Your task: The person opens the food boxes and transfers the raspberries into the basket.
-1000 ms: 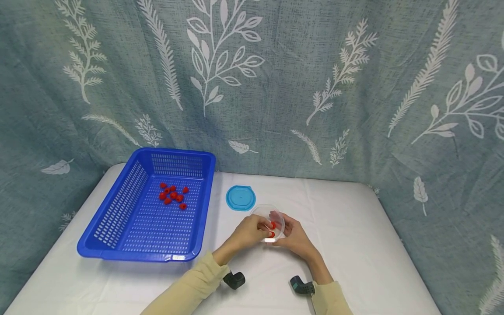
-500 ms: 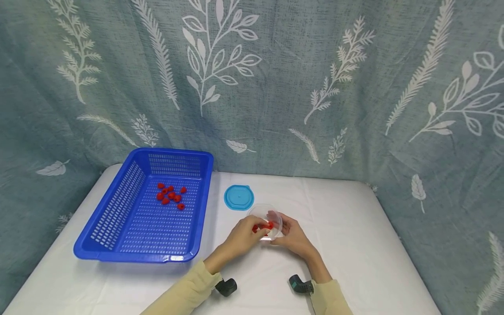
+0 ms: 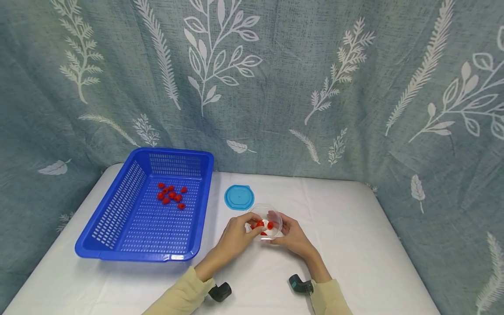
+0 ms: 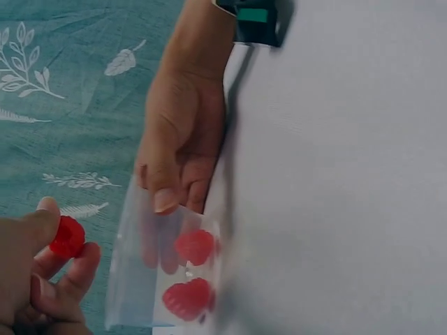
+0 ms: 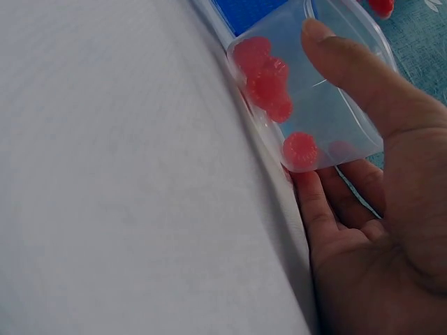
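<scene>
My left hand [image 3: 235, 236] pinches a red raspberry [image 4: 68, 237] between thumb and fingers, over the left side of a clear plastic cup [image 3: 263, 210]. The cup stands on the white table, and more raspberries [image 5: 269, 80] lie at its bottom. My right hand [image 3: 295, 238] holds the cup from the right, with the thumb [image 5: 342, 59] against its wall and the other fingers around its far side and base. In the left wrist view, two raspberries [image 4: 188, 299] show through the cup wall.
A blue plastic basket [image 3: 202, 210] stands at the left with several raspberries [image 3: 171, 195] on its floor. A light blue lid [image 3: 239, 197] lies just behind the cup. Patterned green cloth [image 3: 275, 87] hangs behind the table.
My left hand has drawn back leftward from the cup's middle to its left side, and the raspberry in its fingertips now shows more clearly. The right hand keeps its hold on the cup.
</scene>
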The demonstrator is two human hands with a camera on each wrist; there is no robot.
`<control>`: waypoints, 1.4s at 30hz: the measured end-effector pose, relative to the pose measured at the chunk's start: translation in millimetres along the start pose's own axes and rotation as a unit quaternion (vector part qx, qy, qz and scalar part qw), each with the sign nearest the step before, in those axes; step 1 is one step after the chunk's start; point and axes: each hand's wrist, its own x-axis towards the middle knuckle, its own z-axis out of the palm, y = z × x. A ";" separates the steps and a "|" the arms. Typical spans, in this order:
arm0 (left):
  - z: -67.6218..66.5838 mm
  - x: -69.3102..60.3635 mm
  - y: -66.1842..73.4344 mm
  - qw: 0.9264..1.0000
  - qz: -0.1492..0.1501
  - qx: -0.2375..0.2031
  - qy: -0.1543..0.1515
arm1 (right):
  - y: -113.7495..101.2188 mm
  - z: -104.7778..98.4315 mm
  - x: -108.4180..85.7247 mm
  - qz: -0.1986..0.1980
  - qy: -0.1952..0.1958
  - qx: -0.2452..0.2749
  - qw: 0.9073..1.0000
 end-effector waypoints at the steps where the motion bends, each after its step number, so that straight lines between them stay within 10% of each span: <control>1: -2.1 -1.2 2.1 1.000 0.000 -0.001 0.001 | 0.0 0.3 0.2 -0.003 0.000 -0.001 1.000; 24: -86.2 -36.0 27.2 0.994 -0.014 -0.061 0.088 | -1.3 1.9 0.4 -0.010 0.000 0.001 1.000; 42: -162.5 -44.9 21.5 0.993 -0.010 0.008 0.117 | -0.8 1.4 0.6 -0.056 -0.019 0.024 0.998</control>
